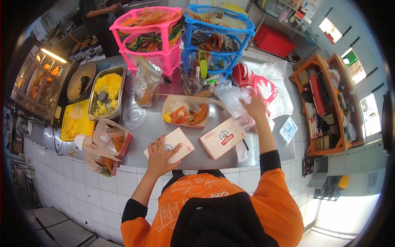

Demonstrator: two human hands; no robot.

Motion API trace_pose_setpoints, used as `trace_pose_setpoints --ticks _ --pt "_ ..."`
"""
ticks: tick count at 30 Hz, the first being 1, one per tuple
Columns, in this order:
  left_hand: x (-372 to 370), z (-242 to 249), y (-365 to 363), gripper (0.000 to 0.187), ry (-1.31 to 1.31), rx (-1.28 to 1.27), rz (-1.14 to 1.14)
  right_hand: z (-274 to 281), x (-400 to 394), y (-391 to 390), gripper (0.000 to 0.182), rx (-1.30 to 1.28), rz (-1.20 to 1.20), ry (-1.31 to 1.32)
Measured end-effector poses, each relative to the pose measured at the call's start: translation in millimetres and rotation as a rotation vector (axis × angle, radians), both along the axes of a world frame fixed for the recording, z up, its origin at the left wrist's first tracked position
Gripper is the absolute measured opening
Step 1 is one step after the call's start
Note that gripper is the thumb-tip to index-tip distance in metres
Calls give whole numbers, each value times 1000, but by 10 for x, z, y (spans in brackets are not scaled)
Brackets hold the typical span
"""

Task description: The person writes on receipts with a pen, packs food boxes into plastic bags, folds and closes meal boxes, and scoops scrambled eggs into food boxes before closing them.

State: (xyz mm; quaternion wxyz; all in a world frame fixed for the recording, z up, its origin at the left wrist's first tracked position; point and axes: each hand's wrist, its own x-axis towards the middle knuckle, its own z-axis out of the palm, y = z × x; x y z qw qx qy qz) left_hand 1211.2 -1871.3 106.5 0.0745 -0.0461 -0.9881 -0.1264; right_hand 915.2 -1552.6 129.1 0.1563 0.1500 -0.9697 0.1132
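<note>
My left hand (161, 155) lies over a closed white takeaway chicken box (180, 142), its fingers and thumb against the cardboard. At the back right of the metal table, my right hand (254, 105) reaches into a pile of clear plastic bags (232, 99), fingers bent around the film; part of its grip is hidden. Between my arms sits a second closed chicken box (222, 138) with a red and black print. Behind them stands an open box (186, 112) holding fried chicken, something red and yellow rice.
Two more open chicken boxes (110, 138) stand left, near a tray of yellow rice (108, 92). Pink (149, 35) and blue (218, 35) tiered baskets rise at the back. A heated display case (39, 88) is far left; an orange shelf (325, 103) stands right. Another person (96, 20) is behind.
</note>
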Motion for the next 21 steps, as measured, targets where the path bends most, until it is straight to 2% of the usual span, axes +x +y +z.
trace_pose_setpoints --ticks 2,4,7,8,10,11,14,16,18,19,20,21 --pt "-36 3 101 65 -5 3 40 -640 -318 89 58 387 44 -25" --pt "-69 15 194 64 -10 7 74 -130 -243 -383 54 393 4 -361" --pt "-79 30 307 65 -14 7 108 -725 -796 -593 43 215 208 -586" --pt "-70 7 343 65 -10 3 121 -1052 -945 -615 42 120 249 -479" --pt "-123 6 370 65 10 -2 145 -1096 -1056 -719 40 -59 323 -244" --pt "-119 -4 395 65 13 1 157 -1114 -1120 -700 40 -63 321 -251" --pt "-100 -19 494 66 7 10 196 -622 -1219 -557 43 2 439 -534" --pt "-111 -25 520 66 5 1 231 -696 -1372 -225 43 3 591 -322" --pt "-106 -56 574 67 -1 -10 279 290 -963 26 33 -253 378 -300" --pt "-120 -68 596 67 -2 -11 300 593 -851 113 30 -499 229 -336" --pt "-121 -76 612 67 -8 -12 319 715 -792 200 27 -740 69 -374" --pt "-112 -84 634 67 -17 -13 335 488 -921 355 26 -650 97 -306"
